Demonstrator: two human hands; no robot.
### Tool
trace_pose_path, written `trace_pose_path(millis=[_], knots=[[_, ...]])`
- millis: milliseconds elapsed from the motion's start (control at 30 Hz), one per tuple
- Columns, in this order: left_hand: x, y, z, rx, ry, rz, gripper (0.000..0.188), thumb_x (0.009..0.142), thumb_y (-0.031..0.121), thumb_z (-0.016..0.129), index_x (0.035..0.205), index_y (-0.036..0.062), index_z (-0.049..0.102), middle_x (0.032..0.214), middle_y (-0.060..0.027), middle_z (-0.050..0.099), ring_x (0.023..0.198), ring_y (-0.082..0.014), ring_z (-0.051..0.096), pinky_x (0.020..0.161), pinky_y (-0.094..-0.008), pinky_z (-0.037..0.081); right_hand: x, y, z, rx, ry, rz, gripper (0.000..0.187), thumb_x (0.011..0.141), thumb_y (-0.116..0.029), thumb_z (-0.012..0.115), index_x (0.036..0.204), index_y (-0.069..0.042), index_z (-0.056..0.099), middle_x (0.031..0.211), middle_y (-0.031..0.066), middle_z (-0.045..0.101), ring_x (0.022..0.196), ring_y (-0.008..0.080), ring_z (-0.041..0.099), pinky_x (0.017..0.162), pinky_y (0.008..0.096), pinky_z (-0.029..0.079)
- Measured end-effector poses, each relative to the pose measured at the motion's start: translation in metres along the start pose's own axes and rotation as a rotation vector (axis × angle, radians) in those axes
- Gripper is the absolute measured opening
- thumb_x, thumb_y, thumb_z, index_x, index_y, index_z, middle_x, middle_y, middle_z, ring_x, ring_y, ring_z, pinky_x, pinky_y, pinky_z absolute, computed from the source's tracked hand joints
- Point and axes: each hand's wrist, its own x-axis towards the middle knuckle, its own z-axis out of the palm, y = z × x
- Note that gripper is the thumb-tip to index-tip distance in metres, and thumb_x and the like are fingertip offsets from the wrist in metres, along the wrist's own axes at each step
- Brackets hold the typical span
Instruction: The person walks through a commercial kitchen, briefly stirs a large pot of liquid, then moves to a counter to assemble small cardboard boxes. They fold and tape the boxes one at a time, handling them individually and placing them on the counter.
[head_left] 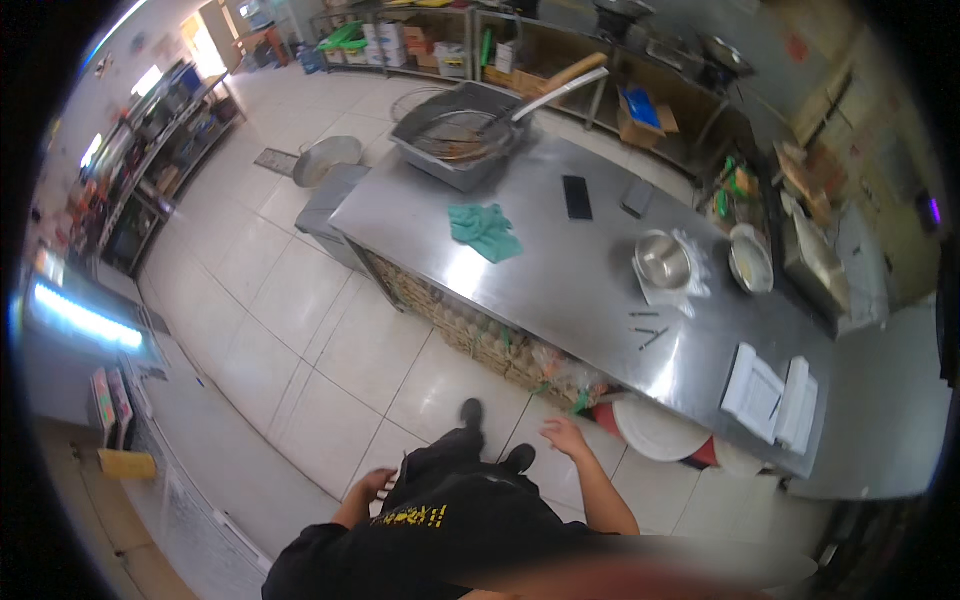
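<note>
My left hand [374, 485] hangs beside my dark clothing with its fingers loosely bent and a little apart; I see nothing held in it. My right hand [566, 438] is out over the floor in front of the steel table [560, 270], fingers spread, touching nothing. A green cloth [484, 232] lies crumpled on the tabletop. Toward the far end stands a grey plastic tub [455, 172] with long-handled tools resting in it. A steel bowl [663, 260] sits on a clear plastic bag, with several thin dark pen-like sticks [653, 338] nearby.
On the table are a black phone [577, 198], a white oval dish [750, 262] and white trays [752, 392]. Egg cartons [470, 335] and a round white lid [660, 428] sit below. A wide metal pan [328, 160] is beyond the table's left end; shelves [165, 170] line the left wall.
</note>
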Motion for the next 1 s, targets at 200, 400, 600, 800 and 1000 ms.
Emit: trace_pose_path(millis=[200, 400, 600, 800, 1000], knots=[[0.003, -0.115, -0.013, -0.272, -0.182, -0.108, 0.050, 0.098, 0.056, 0.058, 0.134, 0.0215, 0.063, 0.130, -0.0076, 0.063, 0.116, -0.0293, 0.058, 0.092, -0.0545, 0.050, 0.076, -0.190, 0.103, -0.108, -0.175, -0.175, 0.035, 0.094, -0.026, 0.071, 0.123, -0.007, 0.065, 0.095, 0.0080, 0.072, 0.064, 0.0152, 0.066, 0.053, 0.0282, 0.052], [0.007, -0.132, -0.122, -1.281, -0.346, -0.042, 0.055, 0.099, 0.058, 0.057, 0.139, 0.0203, 0.060, 0.135, -0.0109, 0.061, 0.122, -0.0349, 0.057, 0.095, -0.0584, 0.050, 0.170, -0.179, 0.214, -0.302, -0.136, 0.063, 0.030, 0.098, -0.027, 0.066, 0.118, -0.004, 0.067, 0.095, 0.0093, 0.074, 0.074, 0.0197, 0.070, 0.063, 0.0347, 0.056], [-0.044, -0.009, -0.365, -1.384, 0.093, 0.412, 0.080, 0.098, 0.056, 0.060, 0.160, 0.0200, 0.024, 0.153, -0.0189, 0.041, 0.129, -0.0413, 0.053, 0.100, -0.0558, 0.052, 0.198, -0.231, 0.319, -0.504, -0.233, 0.597, 0.069, 0.097, -0.060, 0.056, 0.134, -0.003, 0.061, 0.130, 0.0216, 0.066, 0.103, 0.0385, 0.071, 0.078, 0.0536, 0.059], [-0.023, 0.153, -0.604, -0.815, 0.505, 0.387, 0.062, 0.101, 0.051, 0.057, 0.150, 0.0155, 0.042, 0.151, -0.0191, 0.047, 0.126, -0.0355, 0.057, 0.093, -0.0523, 0.056, 0.276, -0.410, 0.461, -0.017, -0.731, 0.458, 0.106, 0.087, -0.086, 0.046, 0.157, -0.007, 0.041, 0.160, 0.0176, 0.040, 0.145, 0.0361, 0.040, 0.115, 0.0521, 0.033], [0.008, 0.268, -0.731, -0.501, 0.463, 0.277, 0.054, 0.102, 0.050, 0.058, 0.142, 0.0153, 0.051, 0.138, -0.0123, 0.060, 0.122, -0.0350, 0.060, 0.091, -0.0505, 0.055, 0.421, -0.607, 0.559, -0.432, -0.630, 0.378, 0.070, 0.092, -0.071, 0.057, 0.131, -0.014, 0.066, 0.126, 0.0135, 0.067, 0.112, 0.0249, 0.064, 0.090, 0.0418, 0.053]])
